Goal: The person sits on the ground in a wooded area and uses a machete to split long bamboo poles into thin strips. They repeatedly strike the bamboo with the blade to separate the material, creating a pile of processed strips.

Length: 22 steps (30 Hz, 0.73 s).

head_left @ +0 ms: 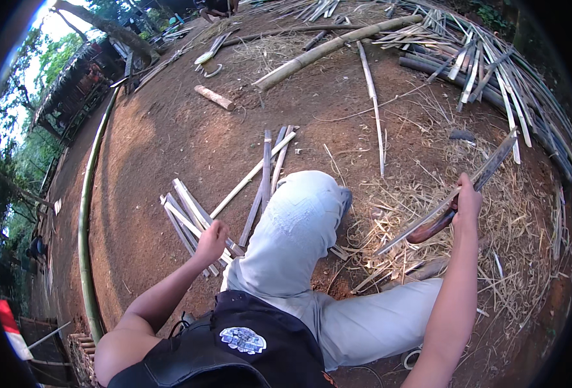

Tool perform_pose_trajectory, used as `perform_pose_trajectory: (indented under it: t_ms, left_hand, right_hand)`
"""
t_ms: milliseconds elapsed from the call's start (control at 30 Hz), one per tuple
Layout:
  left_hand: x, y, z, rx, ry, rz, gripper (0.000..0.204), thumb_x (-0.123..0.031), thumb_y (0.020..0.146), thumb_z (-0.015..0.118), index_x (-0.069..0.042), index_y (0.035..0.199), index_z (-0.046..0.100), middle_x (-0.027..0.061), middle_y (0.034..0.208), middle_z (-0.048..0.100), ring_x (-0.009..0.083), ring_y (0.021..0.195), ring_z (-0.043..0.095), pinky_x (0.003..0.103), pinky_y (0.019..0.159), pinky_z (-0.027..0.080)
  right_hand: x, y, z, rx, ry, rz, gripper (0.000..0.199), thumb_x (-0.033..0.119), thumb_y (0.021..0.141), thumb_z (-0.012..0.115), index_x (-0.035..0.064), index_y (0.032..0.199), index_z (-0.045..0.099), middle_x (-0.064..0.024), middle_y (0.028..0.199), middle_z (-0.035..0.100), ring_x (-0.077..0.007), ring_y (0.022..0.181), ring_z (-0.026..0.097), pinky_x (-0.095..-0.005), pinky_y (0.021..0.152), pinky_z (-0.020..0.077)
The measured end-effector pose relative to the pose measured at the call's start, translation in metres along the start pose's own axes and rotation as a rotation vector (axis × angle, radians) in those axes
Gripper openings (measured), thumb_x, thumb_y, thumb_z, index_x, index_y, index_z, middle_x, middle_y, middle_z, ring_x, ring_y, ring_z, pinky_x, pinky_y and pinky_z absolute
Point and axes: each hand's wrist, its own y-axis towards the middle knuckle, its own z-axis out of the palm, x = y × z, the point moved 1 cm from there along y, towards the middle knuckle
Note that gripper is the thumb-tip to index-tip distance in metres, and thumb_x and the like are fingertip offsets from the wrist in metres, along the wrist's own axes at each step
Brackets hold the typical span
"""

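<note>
While the left hand (211, 238) reaches down, closing on split slats (189, 216), the raised right hand (466, 202) grips a knife (486, 171) and strip (415, 226).

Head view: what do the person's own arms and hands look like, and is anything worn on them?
Both forearms are bare, with no sleeves reaching them. The left hand and right hand are ungloved; no rings, watch or bands can be made out. A dark sleeveless top covers the torso only.

Red dirt yard (169, 129), bamboo poles (328, 48), shed (72, 84), trees, daylight
</note>
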Motion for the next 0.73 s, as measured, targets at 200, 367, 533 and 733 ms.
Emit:
perform_pose_trajectory:
  t_ms: [200,367,533,733]
  left_hand:
    - [0.087,-0.103,0.023,0.765,-0.118,-0.315,0.040,-0.029,0.083,0.068,-0.002,0.112,0.065,0.0173,0.103,0.070,0.0295,0.095,0.067,0.040,0.084,0.052]
    - [0.111,-0.103,0.046,0.647,-0.020,-0.085,0.039,-0.028,0.077,0.073,-0.001,0.104,0.068,0.0239,0.097,0.069,0.0337,0.093,0.068,0.041,0.081,0.051]
    - [0.076,-0.086,0.081,0.308,-0.608,-0.238,0.031,-0.015,0.079,0.076,0.001,0.105,0.070,0.0103,0.094,0.073,0.0123,0.086,0.063,0.033,0.080,0.051]
    - [0.080,-0.105,0.076,0.008,-1.075,-0.509,0.029,-0.011,0.084,0.075,0.002,0.110,0.070,0.0045,0.099,0.071,0.0105,0.087,0.063,0.029,0.082,0.053]
  right_hand:
    - [0.001,-0.002,0.021,-0.139,-0.209,-0.028,0.027,0.030,0.075,0.068,0.0053,0.072,0.057,-0.0035,0.066,0.052,-0.0162,0.052,0.050,-0.0315,0.047,0.0414]
    - [0.002,0.005,0.037,-0.046,-0.206,0.003,0.029,0.030,0.075,0.066,0.0066,0.065,0.052,-0.0033,0.060,0.047,-0.0158,0.048,0.045,-0.0320,0.047,0.0384]
    - [-0.002,0.015,0.044,-0.029,-0.186,0.036,0.026,0.027,0.074,0.064,0.0079,0.066,0.048,-0.0022,0.058,0.044,-0.0156,0.047,0.044,-0.0312,0.046,0.0377]
    - [-0.021,0.055,0.046,0.039,-0.165,0.109,0.028,0.032,0.074,0.063,0.0073,0.069,0.050,-0.0029,0.058,0.044,-0.0156,0.044,0.042,-0.0307,0.043,0.0381]
